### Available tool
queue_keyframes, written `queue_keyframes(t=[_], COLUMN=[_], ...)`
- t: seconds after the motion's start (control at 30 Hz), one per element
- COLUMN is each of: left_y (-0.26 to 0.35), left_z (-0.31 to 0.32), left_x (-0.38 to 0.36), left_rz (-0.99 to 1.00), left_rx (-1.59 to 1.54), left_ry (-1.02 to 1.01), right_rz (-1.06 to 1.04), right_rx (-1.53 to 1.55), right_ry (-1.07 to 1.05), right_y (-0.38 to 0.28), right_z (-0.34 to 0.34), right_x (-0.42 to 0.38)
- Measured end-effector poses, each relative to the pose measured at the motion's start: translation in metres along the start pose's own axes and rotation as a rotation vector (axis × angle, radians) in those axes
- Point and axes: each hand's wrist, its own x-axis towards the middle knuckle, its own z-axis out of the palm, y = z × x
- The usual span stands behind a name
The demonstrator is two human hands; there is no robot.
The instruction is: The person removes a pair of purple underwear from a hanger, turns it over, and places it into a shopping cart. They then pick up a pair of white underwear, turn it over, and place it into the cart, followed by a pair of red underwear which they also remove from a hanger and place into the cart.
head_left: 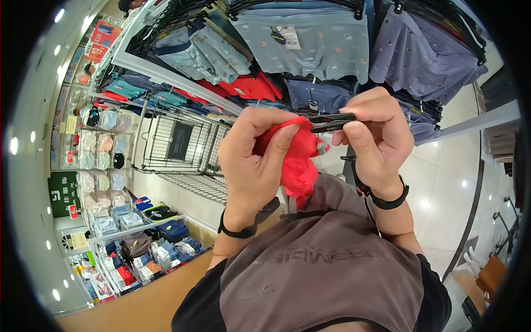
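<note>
My left hand (pixel 250 157) pinches a bunched red garment (pixel 298 166) between thumb and fingers, and its lower part hangs in front of my body. A small grey piece shows at the garment's right side. In my right hand (pixel 383 135) is a black hanger clip (pixel 331 123), squeezed between thumb and fingers. The clip's tips point left and meet the garment's upper edge. Both hands are close together at chest height. Behind them, light blue patterned shorts (pixel 310 47) hang on clip hangers, with a white tag on the front.
Purple patterned shorts (pixel 423 58) hang at the upper right, red garments (pixel 251 87) on a lower rail. A wire shopping cart (pixel 180 141) stands to the left. Packaged goods fill a wall display (pixel 104 144) and a low bin (pixel 146 254). Tiled floor (pixel 442 193) lies at right.
</note>
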Motion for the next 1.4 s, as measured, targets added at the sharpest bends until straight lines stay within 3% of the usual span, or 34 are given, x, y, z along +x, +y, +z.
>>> queue_keyframes(t=[0.2, 0.4, 0.53, 0.63, 0.73, 0.8, 0.83, 0.9, 0.97, 1.0, 1.03, 1.07, 1.1, 1.13, 1.17, 1.2, 1.23, 1.33, 1.4], left_y=[0.006, 0.009, 0.008, 0.007, -0.006, -0.006, -0.005, -0.006, -0.011, -0.007, -0.002, -0.002, -0.004, -0.005, -0.005, -0.005, -0.005, -0.006, -0.012], left_z=[0.008, 0.012, 0.007, 0.012, 0.007, 0.003, -0.002, -0.017, -0.035, -0.037, -0.037, -0.039, -0.042, -0.045, -0.049, -0.054, -0.058, -0.076, -0.096], left_x=[-0.003, -0.004, -0.005, 0.000, -0.003, -0.004, -0.007, -0.009, -0.011, -0.011, -0.012, -0.010, -0.008, -0.007, -0.008, -0.011, -0.011, -0.016, -0.022], left_rz=[-0.011, 0.030, -0.112, -0.139, -0.139, -0.211, -0.212, -0.045, 0.077, 0.034, -0.023, 0.008, 0.037, 0.040, 0.061, 0.075, 0.073, 0.094, 0.096], left_rx=[-0.070, -0.066, -0.135, -0.123, -0.004, -0.076, -0.074, -0.176, -0.227, -0.338, -0.384, -0.387, -0.389, -0.383, -0.381, -0.376, -0.363, -0.224, -0.226], left_ry=[-0.010, -0.039, -0.099, -0.124, -0.111, -0.015, -0.013, 0.154, 0.151, 0.186, 0.243, 0.255, 0.264, 0.252, 0.249, 0.252, 0.258, 0.455, 0.495], right_rz=[-0.005, 0.155, 0.268, 0.306, 0.086, 0.103, 0.244, 0.431, 0.551, 0.608, 0.696, 0.798, 0.689, 0.875, 1.036, 1.028, 1.113, 1.069, 0.969], right_rx=[0.010, 0.243, 0.278, 0.152, -0.241, -0.323, -0.134, -0.227, -0.192, -0.090, -0.107, -0.018, 0.356, 0.909, 1.000, 1.054, 1.226, 1.031, 0.884], right_ry=[0.030, -0.070, -0.086, -0.130, -0.323, -0.309, -0.235, -0.119, -0.030, -0.071, -0.284, -0.335, -0.426, -0.207, -0.314, -0.404, -0.389, -0.501, -0.237], right_y=[0.000, 0.003, 0.003, 0.010, 0.008, 0.004, 0.007, 0.024, 0.090, 0.126, 0.184, 0.192, 0.197, 0.229, 0.242, 0.195, 0.218, 0.203, 0.194], right_z=[-0.006, -0.006, -0.009, -0.012, -0.016, -0.043, -0.070, -0.135, -0.174, -0.167, -0.167, -0.123, -0.095, -0.066, -0.048, -0.022, -0.008, 0.004, 0.000], right_x=[-0.006, -0.005, -0.004, -0.005, 0.004, 0.013, 0.013, 0.010, -0.016, -0.036, -0.060, -0.069, -0.083, -0.106, -0.116, -0.086, -0.094, -0.082, -0.073])
